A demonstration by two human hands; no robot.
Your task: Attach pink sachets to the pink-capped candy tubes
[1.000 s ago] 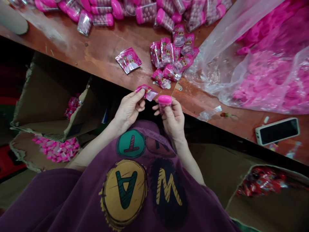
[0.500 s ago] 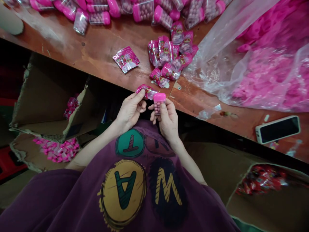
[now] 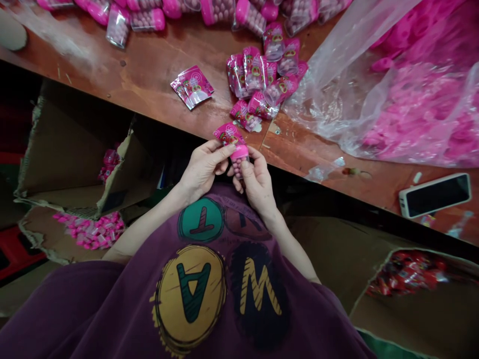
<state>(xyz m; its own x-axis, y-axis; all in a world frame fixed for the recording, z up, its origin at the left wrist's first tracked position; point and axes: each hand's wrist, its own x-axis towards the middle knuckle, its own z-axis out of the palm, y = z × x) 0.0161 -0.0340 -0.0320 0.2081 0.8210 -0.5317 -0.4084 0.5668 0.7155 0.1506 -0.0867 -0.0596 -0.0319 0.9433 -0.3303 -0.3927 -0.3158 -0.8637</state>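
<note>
Between thumb and fingers, my left hand point(image 3: 205, 164) pinches a pink printed plastic sleeve point(image 3: 226, 133). My right hand point(image 3: 257, 180) grips a small clear candy jar point(image 3: 238, 165) with a pink cap and round pink candies inside. The sleeve's lower end meets the jar's cap; whether it has slipped over the cap I cannot tell. Both hands are together at the table's front edge, above my lap. Just beyond them, several jars in printed sleeves point(image 3: 254, 75) lie in a cluster. A small stack of flat sleeves point(image 3: 192, 87) rests to their left.
Many capped candy jars point(image 3: 220, 11) line the back of the wooden table point(image 3: 149, 75). A clear bag of pink plastic pieces point(image 3: 411, 109) and a phone point(image 3: 436, 195) are on the right. Open cardboard boxes point(image 3: 71, 149) stand below, one holding red packets point(image 3: 407, 273).
My hands have come together, bringing the sleeve and the jar's cap into contact. The sleeve has turned and now stands above the cap. The view has shifted slightly.
</note>
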